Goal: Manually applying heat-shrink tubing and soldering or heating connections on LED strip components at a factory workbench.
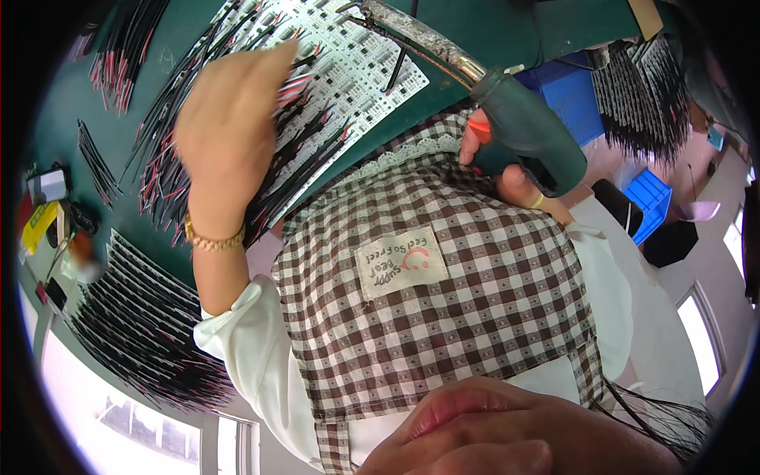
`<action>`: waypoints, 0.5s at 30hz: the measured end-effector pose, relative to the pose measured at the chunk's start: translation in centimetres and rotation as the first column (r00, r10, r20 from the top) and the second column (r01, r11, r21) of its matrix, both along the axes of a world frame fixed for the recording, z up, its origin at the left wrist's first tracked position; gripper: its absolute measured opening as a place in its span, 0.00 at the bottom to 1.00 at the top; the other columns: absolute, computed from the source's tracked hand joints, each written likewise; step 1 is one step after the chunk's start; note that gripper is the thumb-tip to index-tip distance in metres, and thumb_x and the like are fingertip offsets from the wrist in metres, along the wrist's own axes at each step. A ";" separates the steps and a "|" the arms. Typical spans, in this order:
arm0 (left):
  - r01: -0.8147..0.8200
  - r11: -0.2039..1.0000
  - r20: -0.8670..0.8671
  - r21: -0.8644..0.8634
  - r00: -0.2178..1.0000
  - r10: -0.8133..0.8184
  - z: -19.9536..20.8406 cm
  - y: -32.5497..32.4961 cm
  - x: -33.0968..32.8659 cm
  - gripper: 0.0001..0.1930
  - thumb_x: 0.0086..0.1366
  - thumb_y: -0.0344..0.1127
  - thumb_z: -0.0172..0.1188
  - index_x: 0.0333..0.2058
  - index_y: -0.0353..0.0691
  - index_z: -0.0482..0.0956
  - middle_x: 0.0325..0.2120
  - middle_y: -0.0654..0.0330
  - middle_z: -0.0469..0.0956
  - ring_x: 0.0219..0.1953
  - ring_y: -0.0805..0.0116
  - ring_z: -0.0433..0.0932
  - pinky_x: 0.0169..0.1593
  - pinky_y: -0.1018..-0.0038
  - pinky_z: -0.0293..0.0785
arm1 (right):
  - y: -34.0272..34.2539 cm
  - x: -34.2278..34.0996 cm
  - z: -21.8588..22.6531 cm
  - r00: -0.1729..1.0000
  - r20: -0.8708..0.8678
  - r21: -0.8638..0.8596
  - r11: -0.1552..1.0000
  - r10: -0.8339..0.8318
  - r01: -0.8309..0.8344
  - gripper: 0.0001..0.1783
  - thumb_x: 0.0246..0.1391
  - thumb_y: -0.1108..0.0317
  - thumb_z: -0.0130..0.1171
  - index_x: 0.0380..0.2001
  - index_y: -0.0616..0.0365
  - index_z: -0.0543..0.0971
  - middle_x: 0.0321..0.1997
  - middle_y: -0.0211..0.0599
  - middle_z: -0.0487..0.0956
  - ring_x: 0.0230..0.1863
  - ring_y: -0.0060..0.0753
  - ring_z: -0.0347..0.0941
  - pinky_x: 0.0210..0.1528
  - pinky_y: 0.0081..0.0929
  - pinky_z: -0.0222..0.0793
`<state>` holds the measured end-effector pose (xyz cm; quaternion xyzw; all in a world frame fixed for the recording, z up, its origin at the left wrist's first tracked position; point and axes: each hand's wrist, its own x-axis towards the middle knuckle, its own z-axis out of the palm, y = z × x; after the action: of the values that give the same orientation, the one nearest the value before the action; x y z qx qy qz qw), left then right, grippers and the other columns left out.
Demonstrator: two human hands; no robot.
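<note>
My right hand is wrapped round the handle of a dark green soldering gun, with fingers by its red trigger. Its scorched metal barrel reaches up and left over the white circuit boards. Above the left part of the boards, my left hand is slightly blurred, its fingers bent and drawn together. Red and white wire ends stick out beneath those fingers; the rest of them is hidden by the hand. More black wires with red ends lie across the boards around this hand.
Black and red wires lie at the far left of the green table, with a smaller bunch nearer. Stacked wired boards hang at the lower left, others at the right. Blue bins stand beyond my right hand.
</note>
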<state>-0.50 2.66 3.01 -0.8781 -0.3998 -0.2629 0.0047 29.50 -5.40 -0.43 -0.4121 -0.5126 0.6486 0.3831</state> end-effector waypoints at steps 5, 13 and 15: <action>-0.192 0.957 0.451 -0.217 0.850 0.273 3.5 -3.2 0.3 0.19 0.46 0.17 0.53 0.40 0.32 0.76 0.22 0.58 0.74 0.24 0.66 0.72 0.27 0.75 0.69 | 0.2 -0.1 -0.3 0.999 -0.052 0.015 1.000 -0.001 0.002 0.45 0.48 0.36 0.56 0.54 0.67 0.64 0.32 0.42 0.73 0.31 0.29 0.69 0.33 0.26 0.65; -0.127 0.958 0.101 -0.258 0.982 0.157 0.0 -2.6 1.5 0.20 0.41 0.16 0.56 0.37 0.39 0.75 0.32 0.59 0.75 0.26 0.63 0.76 0.28 0.73 0.72 | 0.1 0.2 -0.7 0.973 -0.205 0.121 0.990 0.101 -0.078 0.26 0.54 0.60 0.56 0.52 0.65 0.66 0.38 0.38 0.73 0.36 0.27 0.70 0.40 0.26 0.68; -0.145 0.955 0.080 -0.258 0.982 0.170 -0.8 -2.8 1.4 0.21 0.42 0.16 0.57 0.37 0.41 0.76 0.30 0.61 0.75 0.25 0.65 0.76 0.27 0.74 0.72 | -0.1 0.3 -0.5 0.976 -0.193 0.101 0.991 0.102 -0.083 0.26 0.52 0.66 0.57 0.52 0.65 0.66 0.39 0.39 0.72 0.37 0.28 0.70 0.42 0.26 0.68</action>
<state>0.87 -0.18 2.24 -0.8225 -0.4983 -0.2530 -0.1056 29.84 -5.48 -0.92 -0.3030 -0.5200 0.6790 0.4204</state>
